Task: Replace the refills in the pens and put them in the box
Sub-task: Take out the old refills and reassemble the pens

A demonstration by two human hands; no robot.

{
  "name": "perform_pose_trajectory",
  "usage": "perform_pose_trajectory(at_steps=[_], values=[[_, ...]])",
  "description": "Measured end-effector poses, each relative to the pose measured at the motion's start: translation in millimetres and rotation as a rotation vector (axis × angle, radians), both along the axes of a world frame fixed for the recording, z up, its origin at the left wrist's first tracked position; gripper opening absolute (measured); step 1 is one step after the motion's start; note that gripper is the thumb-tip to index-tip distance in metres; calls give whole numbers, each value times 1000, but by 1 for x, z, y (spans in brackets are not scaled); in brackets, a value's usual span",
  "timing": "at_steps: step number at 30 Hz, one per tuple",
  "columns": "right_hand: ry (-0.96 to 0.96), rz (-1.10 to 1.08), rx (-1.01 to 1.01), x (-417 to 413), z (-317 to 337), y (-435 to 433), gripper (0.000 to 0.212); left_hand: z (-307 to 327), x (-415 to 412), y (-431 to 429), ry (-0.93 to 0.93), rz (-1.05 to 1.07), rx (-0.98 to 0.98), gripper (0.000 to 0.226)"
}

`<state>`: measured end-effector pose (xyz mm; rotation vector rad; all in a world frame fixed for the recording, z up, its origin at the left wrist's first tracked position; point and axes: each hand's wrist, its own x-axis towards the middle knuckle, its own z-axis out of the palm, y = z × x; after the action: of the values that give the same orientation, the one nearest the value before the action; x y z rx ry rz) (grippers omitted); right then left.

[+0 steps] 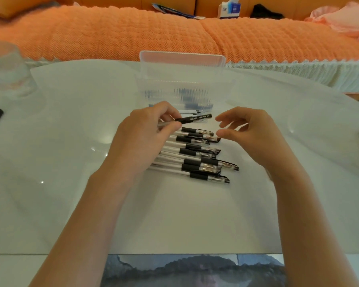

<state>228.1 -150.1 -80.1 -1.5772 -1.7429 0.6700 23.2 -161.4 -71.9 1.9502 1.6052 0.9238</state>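
Left hand (147, 129) pinches pen (195, 119), long axis running rightward from the grip toward the empty, spread right hand (249, 131) just beside its free end.

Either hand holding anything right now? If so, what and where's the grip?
The left hand pinches one pen by its clear barrel end, the black section pointing right. The right hand is open and holds nothing.

White table (195, 214) carries pens (195, 160), clear box (182, 79).
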Motion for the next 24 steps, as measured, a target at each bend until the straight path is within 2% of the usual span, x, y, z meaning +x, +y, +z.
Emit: perform_pose_trajectory(at_steps=[3,9,13,19,24], values=[[-100,-54,-10,2,-5,2,12,4,-2,4,-12,-8,44,13],[-180,-35,-48,-4,-8,4,10,27,3,27,20,-37,165,20],[-229,0,-126,-8,-10,4,11,40,8,56,90,-8,199,17],[-239,33,-165,-8,-7,3,6,42,17,103,249,4,59,16],[-187,38,-142,-5,-8,2,5,40,13,118,249,-54,-24,17]])
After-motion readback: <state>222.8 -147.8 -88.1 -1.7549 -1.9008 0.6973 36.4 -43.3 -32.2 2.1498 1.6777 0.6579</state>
